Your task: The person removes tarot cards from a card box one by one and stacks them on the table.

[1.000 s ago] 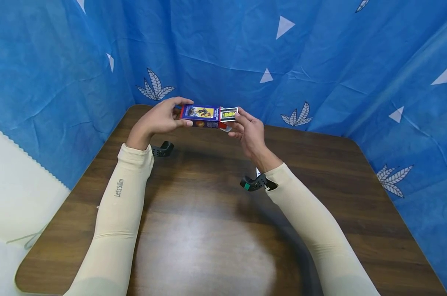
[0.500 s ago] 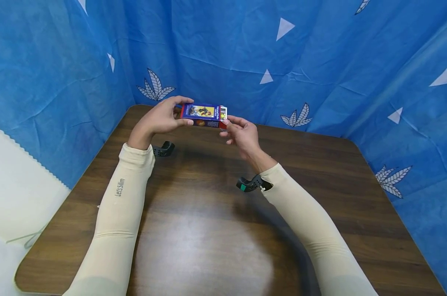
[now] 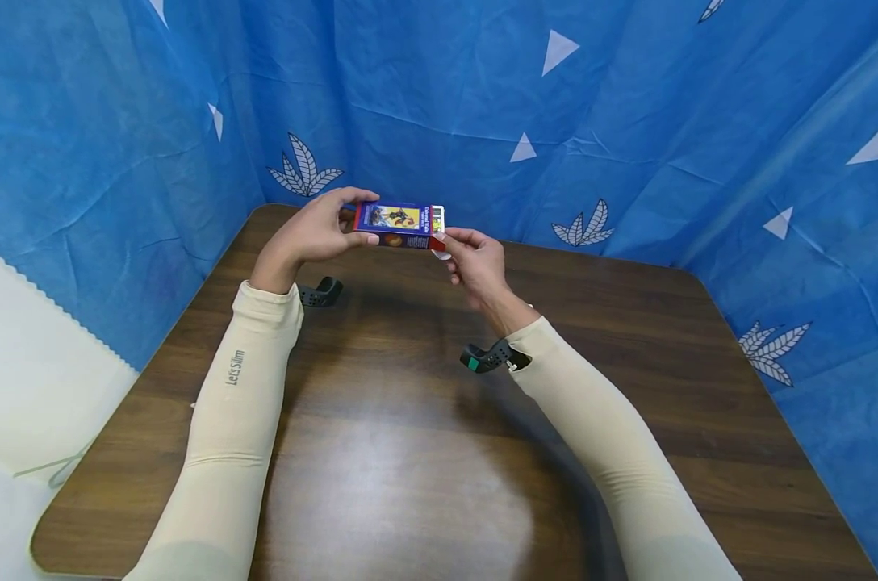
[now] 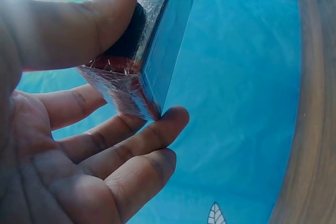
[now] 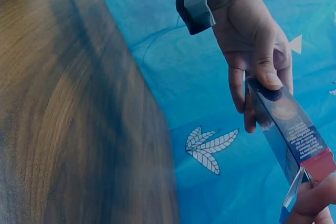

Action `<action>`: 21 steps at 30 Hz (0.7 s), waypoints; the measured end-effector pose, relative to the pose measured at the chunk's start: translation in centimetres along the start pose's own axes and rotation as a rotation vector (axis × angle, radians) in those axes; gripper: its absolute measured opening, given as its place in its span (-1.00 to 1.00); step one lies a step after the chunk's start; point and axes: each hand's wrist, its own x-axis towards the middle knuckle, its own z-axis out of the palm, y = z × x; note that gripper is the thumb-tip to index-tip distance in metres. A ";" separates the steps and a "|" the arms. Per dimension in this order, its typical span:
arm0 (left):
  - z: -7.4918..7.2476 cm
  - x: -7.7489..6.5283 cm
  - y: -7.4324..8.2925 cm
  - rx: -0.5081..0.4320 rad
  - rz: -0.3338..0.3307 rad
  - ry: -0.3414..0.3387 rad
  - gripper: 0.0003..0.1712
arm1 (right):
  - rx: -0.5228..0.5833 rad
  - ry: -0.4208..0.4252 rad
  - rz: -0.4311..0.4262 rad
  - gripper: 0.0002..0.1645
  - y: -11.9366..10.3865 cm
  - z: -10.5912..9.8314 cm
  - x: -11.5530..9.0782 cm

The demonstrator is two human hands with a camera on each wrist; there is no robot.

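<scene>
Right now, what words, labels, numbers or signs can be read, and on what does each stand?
"Universal Waite", slightly blurred: on the box.
"Uni", cropped in the left wrist view: same box.
"Let's Slim", apparently: on the left sleeve.
Smaller print on the box, including its side panel: too small or blurred to read.

glossy plastic-wrapped box [image 3: 395, 219], shiny wood-grain table [image 3: 410, 460], matt cloth sleeves [image 3: 224, 436]

The head view looks forward and down from above the surface [image 3: 381, 468] to the curtain [image 3: 446, 89]. The 2 wrist views sit nearer and tilted: left wrist, close along the left hand [image 3: 311, 234]; right wrist, across to that same hand. All 3 share the box [image 3: 397, 219] and curtain.
</scene>
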 end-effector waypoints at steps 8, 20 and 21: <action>-0.2 -0.2 -0.1 0.006 -0.005 0.012 -0.22 | 0.005 0.090 -0.101 -0.71 0.1 -1.3 0.2; -0.2 -0.2 0.0 -0.010 -0.014 0.006 -0.22 | -0.008 0.232 -0.259 -0.72 0.1 -3.2 0.6; -0.2 -0.2 0.0 -0.012 -0.012 0.005 -0.22 | -0.011 0.236 -0.265 -0.72 0.1 -3.4 0.6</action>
